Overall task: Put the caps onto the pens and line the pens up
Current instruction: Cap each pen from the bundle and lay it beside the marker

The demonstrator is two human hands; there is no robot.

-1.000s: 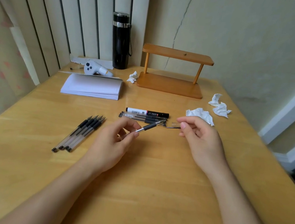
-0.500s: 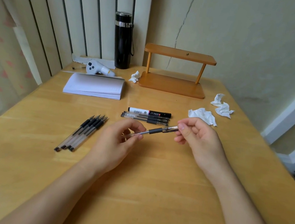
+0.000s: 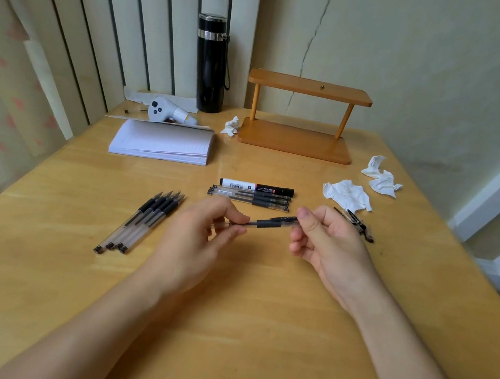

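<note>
My left hand [image 3: 201, 240] pinches the clear barrel of a gel pen [image 3: 265, 223] held level above the table. My right hand [image 3: 330, 246] grips the pen's other end, where the cap sits over the tip. Three uncapped pens [image 3: 144, 222] lie side by side at the left, tips pointing away. Capped pens [image 3: 250, 198] lie in a row beyond my hands, next to a black-and-white marker [image 3: 257, 187]. Loose caps [image 3: 356, 223] rest on the table behind my right hand, partly hidden by it.
A stack of white paper [image 3: 162, 145], a white controller [image 3: 170, 111] and a black flask [image 3: 210, 63] stand at the back left. A wooden shelf [image 3: 301, 117] is at the back centre. Crumpled tissues [image 3: 349, 193] lie to the right on the wooden table [image 3: 225, 328].
My right hand brought a cap to the pen's tip and pushed it on. Both hands now hold the pen level, a little nearer to me.
</note>
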